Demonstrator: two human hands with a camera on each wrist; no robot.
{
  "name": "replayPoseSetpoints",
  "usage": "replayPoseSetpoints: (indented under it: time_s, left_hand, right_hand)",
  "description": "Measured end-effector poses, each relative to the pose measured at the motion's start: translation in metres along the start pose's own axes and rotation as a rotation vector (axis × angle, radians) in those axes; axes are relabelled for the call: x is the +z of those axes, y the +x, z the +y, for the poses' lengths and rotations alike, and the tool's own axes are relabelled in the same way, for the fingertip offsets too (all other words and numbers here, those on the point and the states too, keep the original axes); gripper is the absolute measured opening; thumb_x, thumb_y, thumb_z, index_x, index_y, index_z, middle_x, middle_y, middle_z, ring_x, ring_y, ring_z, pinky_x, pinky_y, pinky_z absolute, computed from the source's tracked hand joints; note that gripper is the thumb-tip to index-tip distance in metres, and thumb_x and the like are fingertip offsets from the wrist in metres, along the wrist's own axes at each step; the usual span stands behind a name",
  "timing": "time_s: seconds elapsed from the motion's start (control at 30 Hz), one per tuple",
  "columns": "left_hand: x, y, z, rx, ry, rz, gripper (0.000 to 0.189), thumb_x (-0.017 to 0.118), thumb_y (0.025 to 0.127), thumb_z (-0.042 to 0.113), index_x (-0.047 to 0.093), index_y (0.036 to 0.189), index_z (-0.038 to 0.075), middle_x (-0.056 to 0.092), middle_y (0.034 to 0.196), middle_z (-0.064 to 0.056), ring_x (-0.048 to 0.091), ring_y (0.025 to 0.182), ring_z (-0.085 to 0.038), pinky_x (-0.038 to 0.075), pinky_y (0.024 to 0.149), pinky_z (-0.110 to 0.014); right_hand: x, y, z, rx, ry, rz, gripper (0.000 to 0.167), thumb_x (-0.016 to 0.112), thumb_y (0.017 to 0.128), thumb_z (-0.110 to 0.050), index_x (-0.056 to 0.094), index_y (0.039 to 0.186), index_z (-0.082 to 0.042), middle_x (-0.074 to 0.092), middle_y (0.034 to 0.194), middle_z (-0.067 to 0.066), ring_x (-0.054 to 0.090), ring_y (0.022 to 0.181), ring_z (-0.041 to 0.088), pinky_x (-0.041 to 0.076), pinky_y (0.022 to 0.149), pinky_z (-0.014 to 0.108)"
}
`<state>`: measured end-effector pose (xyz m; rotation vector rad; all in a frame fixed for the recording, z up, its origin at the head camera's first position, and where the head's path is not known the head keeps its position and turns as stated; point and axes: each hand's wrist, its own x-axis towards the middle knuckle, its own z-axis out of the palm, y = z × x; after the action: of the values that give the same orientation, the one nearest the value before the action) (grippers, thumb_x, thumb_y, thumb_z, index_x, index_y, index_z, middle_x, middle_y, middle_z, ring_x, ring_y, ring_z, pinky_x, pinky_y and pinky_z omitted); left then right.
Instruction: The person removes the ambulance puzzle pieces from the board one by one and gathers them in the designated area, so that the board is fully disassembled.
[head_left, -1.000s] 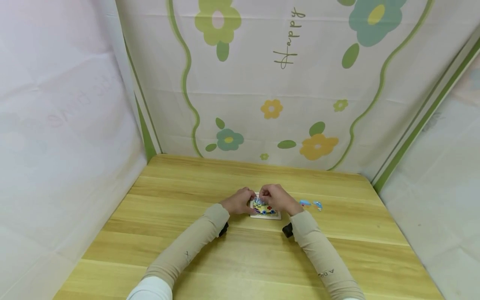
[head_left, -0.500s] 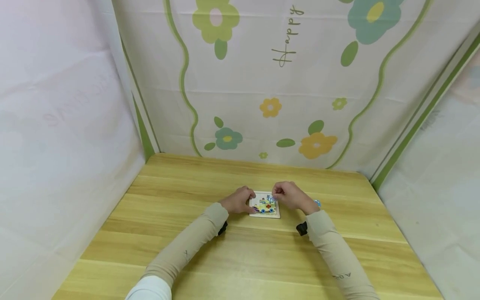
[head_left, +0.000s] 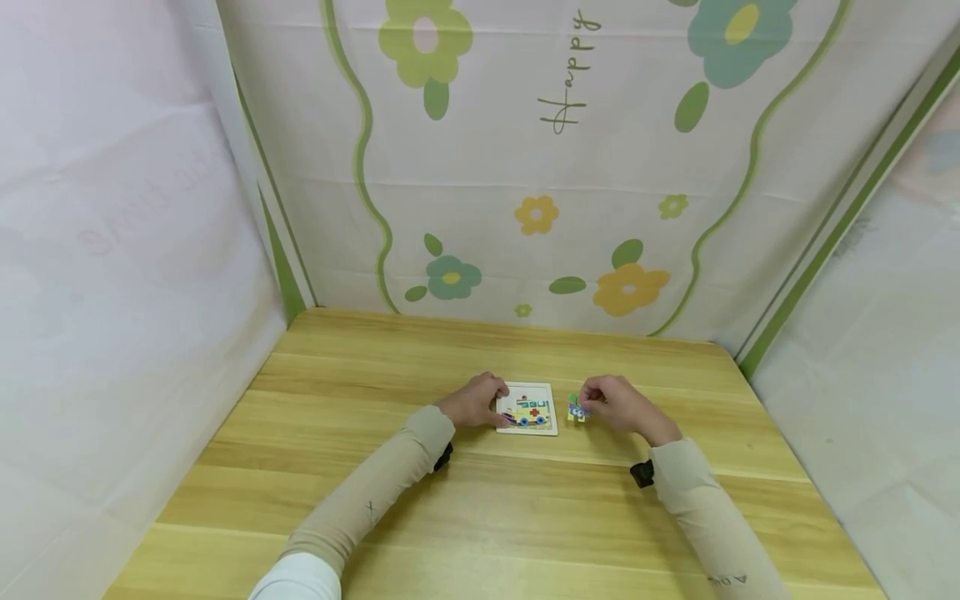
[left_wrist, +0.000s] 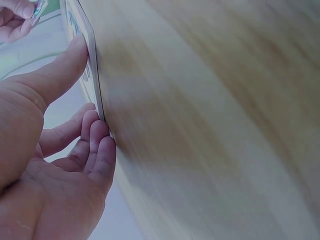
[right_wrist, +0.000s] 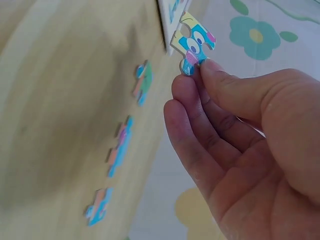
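A small jigsaw puzzle tray [head_left: 527, 388] with a white border lies on the table. A yellow ambulance picture [head_left: 529, 413] fills its lower part, and pale backing shows above. My left hand [head_left: 472, 402] grips the tray's left side, the thumb at the near corner and the fingers along the edge. My right hand [head_left: 621, 407] is to the right of the tray, pinching a blue and yellow puzzle piece [right_wrist: 195, 42] with cartoon eyes between thumb and fingertips. That piece is held above the table.
In the right wrist view, a green and blue piece [right_wrist: 144, 82], a long blue piece [right_wrist: 120, 145] and another blue piece [right_wrist: 99, 206] lie on the wooden table [head_left: 480, 517]. A printed cloth wall [head_left: 480, 167] stands at the back, with white walls on both sides.
My right hand has moved right with the puzzle piece, from over the tray to beside it, uncovering the picture. My left hand stays at the tray's left edge.
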<state>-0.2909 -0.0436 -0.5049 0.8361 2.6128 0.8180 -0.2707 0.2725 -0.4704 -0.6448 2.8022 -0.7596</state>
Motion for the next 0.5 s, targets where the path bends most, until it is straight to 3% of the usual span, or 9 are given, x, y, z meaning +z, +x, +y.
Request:
replayPoseSetpoints:
  time_s: [0.27, 0.5]
  left_hand:
    - [0.000, -0.002, 0.001, 0.001, -0.006, 0.002, 0.055, 0.082, 0.095, 0.022, 0.060, 0.139, -0.003, 0.058, 0.127, -0.013, 0.049, 0.107, -0.019, 0.048, 0.102, -0.039]
    - [0.000, -0.001, 0.001, -0.001, -0.010, 0.003, 0.056, 0.082, 0.095, 0.023, 0.060, 0.139, -0.003, 0.058, 0.127, -0.012, 0.050, 0.109, -0.019, 0.049, 0.103, -0.038]
  right_hand:
    - [0.011, -0.012, 0.013, 0.009, 0.015, -0.011, 0.010, 0.066, 0.103, -0.006, 0.070, 0.095, -0.009, 0.069, 0.089, 0.000, 0.056, 0.079, 0.011, 0.049, 0.070, 0.024]
    - [0.019, -0.012, 0.021, 0.016, 0.017, -0.008, 0.011, 0.067, 0.103, -0.006, 0.068, 0.093, -0.012, 0.068, 0.088, -0.002, 0.057, 0.080, 0.010, 0.049, 0.071, 0.024]
